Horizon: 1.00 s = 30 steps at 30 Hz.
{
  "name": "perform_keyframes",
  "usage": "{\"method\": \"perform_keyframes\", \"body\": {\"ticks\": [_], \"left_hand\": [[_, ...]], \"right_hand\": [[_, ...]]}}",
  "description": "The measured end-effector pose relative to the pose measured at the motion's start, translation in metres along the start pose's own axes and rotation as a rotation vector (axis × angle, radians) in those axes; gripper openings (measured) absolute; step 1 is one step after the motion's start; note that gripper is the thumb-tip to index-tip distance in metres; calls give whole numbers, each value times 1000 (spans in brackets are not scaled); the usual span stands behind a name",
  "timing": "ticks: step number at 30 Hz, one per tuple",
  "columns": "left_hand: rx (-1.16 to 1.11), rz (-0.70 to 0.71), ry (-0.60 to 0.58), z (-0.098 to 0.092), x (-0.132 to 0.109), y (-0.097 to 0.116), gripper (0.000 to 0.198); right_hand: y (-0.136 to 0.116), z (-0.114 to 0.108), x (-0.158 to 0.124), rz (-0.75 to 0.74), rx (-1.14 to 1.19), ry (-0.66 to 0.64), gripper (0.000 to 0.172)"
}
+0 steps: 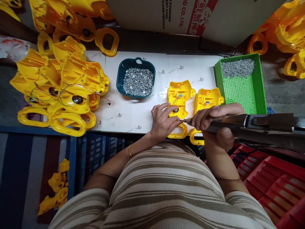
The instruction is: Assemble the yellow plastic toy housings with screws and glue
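In my right hand (214, 124) is a dark power screwdriver (257, 124), lying sideways with its bit pointing left. My left hand (163, 121) is closed in a pinch at the bit's tip, around what looks like a small screw (179, 120). Both hands are above two yellow plastic housing halves. The left housing (179, 90) lies open side up, showing a small green board, thin wires and a round metal part; my left fingers partly cover it. Beside it, the right housing (207, 97) is partly hidden by my right hand. Each has a loop handle at its near end.
A dark teal basin (119, 79) of small silver screws stands left of centre. On the right is a green basket (264, 92) with more screws. Yellow housings (78, 86) with wires pile up at left. A cardboard box (143, 16) stands behind, a red crate (274, 181) below right.
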<state>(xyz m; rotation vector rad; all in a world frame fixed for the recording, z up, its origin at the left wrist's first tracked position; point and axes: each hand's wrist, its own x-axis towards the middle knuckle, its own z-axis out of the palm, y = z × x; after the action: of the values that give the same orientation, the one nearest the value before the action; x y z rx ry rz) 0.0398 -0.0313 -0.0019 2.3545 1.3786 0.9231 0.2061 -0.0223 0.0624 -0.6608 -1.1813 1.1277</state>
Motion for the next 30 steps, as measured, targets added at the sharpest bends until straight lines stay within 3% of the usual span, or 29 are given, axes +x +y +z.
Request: {"method": "perform_keyframes", "body": {"ticks": [8,16,21,24,30], "left_hand": [[41,-27,-85,2,1,2,24],[43,-23,-131,0,0,0,26],[97,-140,0,2,-10,-4,70],[126,-192,-8,7,-15,-6,90],[115,-231,-71,15,-17,-8,94]], "right_hand": [[4,2,4,-14,29,3,21],[-8,-2,1,109,-64,-19,27],[11,-7,14,-98,-79,38,22],[30,-11,20,-161,-127,58,20],[52,-13,21,-182,-159,22,25]]}}
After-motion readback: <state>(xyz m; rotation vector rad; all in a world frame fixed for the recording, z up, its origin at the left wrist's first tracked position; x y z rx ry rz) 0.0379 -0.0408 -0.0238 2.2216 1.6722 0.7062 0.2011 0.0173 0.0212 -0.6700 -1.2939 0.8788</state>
